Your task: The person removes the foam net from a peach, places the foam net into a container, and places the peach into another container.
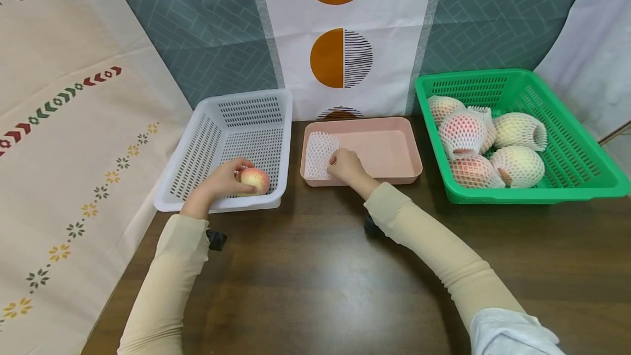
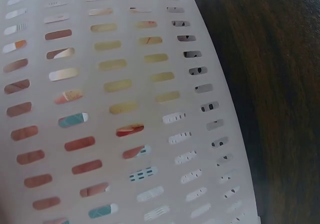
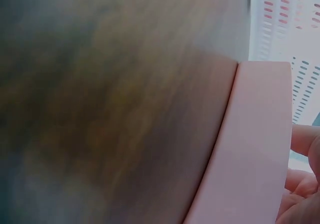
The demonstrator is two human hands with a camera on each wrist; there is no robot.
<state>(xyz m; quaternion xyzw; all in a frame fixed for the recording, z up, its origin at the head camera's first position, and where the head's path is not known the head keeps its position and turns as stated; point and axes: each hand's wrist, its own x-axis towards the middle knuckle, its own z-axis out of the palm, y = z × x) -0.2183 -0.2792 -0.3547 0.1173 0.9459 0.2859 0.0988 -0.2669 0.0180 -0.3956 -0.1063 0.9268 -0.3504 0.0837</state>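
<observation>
My left hand [image 1: 224,179] reaches over the near side of the white basket [image 1: 162,193] and grips a red and yellow peach [image 1: 255,181] low inside it. Through the slots of the basket wall [image 2: 150,93], the left wrist view shows bits of fingers and yellow fruit. My right hand [image 1: 349,167] is over the pink tray [image 1: 394,149], its fingers curled at the right edge of a white foam fruit net [image 1: 319,152] that lies flat in the tray's left part. In the right wrist view, the tray wall [image 3: 255,144] hides what the fingers [image 3: 302,139] pinch.
At the right stands a green basket [image 1: 581,179] with several net-wrapped fruits [image 1: 517,166] heaped toward its left side. All three containers stand on a dark wooden table [image 1: 305,278]. Patterned cloth [image 1: 222,26] hangs behind them, and a cream cloth [image 1: 74,179] hangs at the left.
</observation>
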